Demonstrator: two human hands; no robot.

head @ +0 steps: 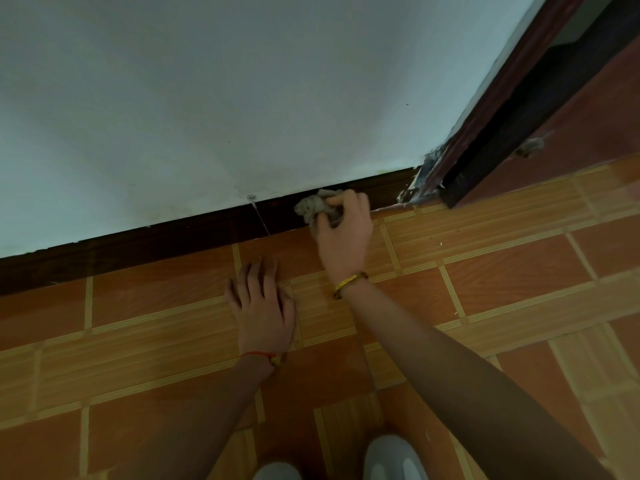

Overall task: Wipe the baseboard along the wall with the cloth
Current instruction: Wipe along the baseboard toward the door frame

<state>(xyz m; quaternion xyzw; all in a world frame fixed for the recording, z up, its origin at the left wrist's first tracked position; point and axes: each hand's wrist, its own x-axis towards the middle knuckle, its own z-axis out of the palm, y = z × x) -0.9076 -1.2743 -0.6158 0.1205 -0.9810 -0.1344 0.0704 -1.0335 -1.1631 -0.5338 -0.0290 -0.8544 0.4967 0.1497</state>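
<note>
Baseboard [145, 252] of dark brown wood runs along the foot of the pale wall [207, 98], slanting from about nine o'clock at the left edge up toward two o'clock, where it ends at the door frame [485, 133]. A thin pale line [260, 218] crosses the board below a small mark on the wall, near the centre.

Below it lies the floor [138, 341] of orange-brown tiles with striped yellow bands. The left hand [265, 308] rests flat on these tiles just below centre, fingers spread and fairly straight, pointing to twelve o'clock, holding nothing. A red string [258, 355] circles its wrist.

At about one o'clock from that hand, the right hand [343, 233] grips a bunched grey cloth [313, 207], fingers curled round it, and presses it against the baseboard's face. The cloth sits at the frame's centre, a little above the middle, touching the board near its right end and bulging out to the left of the fingers. A yellow band [348, 282] sits on the right wrist, and the forearm stretches down to five o'clock.

Farther right, at two o'clock, the reddish-brown door frame rises with chipped paint at its foot, and a dark gap separates it from the door [588, 116]. A small grey clump [530, 147] lies beyond the threshold.

At six o'clock, two grey shoe tips [394, 459] show at the bottom edge.
</note>
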